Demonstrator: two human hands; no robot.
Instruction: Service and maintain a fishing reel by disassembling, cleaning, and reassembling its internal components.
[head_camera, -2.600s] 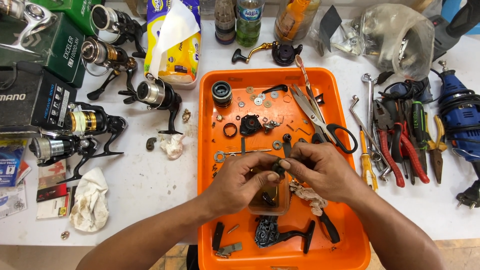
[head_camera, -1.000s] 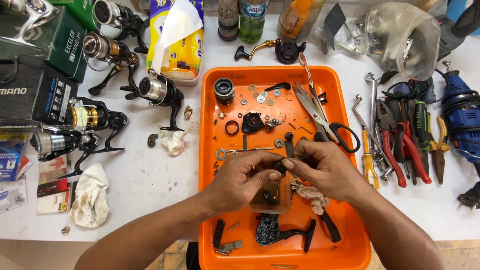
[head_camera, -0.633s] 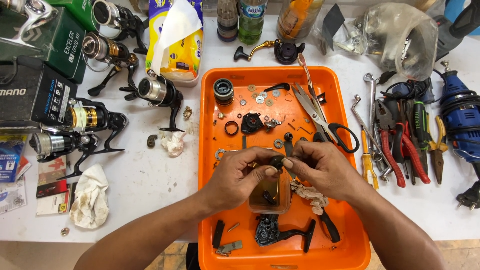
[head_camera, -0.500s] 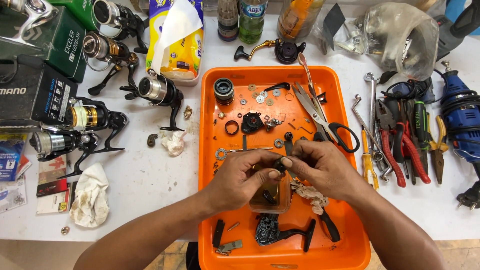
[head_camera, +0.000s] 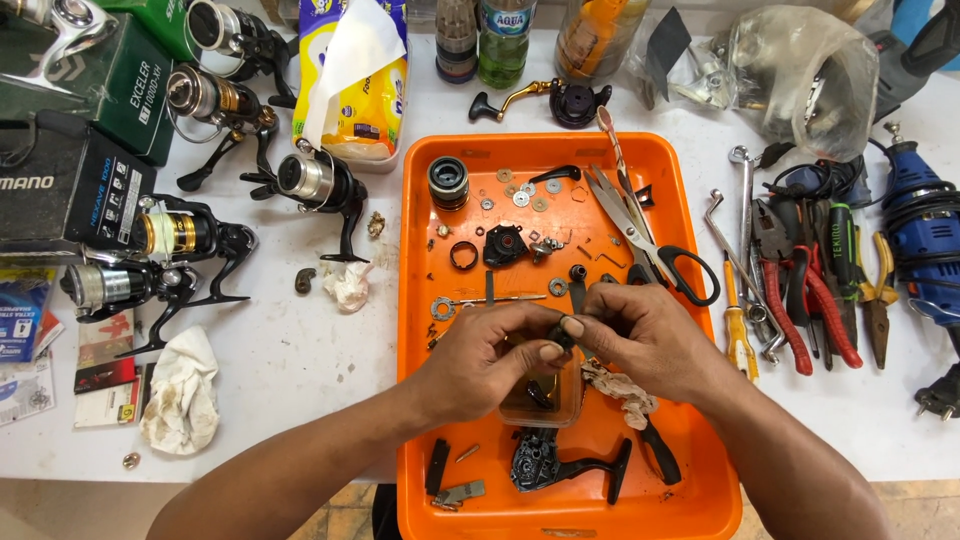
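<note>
My left hand (head_camera: 490, 358) and my right hand (head_camera: 640, 335) meet over the middle of an orange tray (head_camera: 420, 240). Together their fingertips pinch a small dark reel part (head_camera: 563, 335), mostly hidden by the fingers. Just below the hands sits a small clear tub (head_camera: 545, 400) with dark pieces in it. A dirty rag (head_camera: 622, 385) lies under my right hand. A black reel body with its handle (head_camera: 560, 465) lies at the tray's near end.
Scissors (head_camera: 640, 235), a spool (head_camera: 448, 182), washers and small parts fill the tray's far half. Several fishing reels (head_camera: 315, 185) and boxes stand at the left, with a rag (head_camera: 180, 390). Pliers and screwdrivers (head_camera: 800, 280) and a blue rotary tool (head_camera: 915, 220) lie at the right.
Both hands have stayed over the tray, with only slight finger shifts around the small dark part. Nothing else has moved.
</note>
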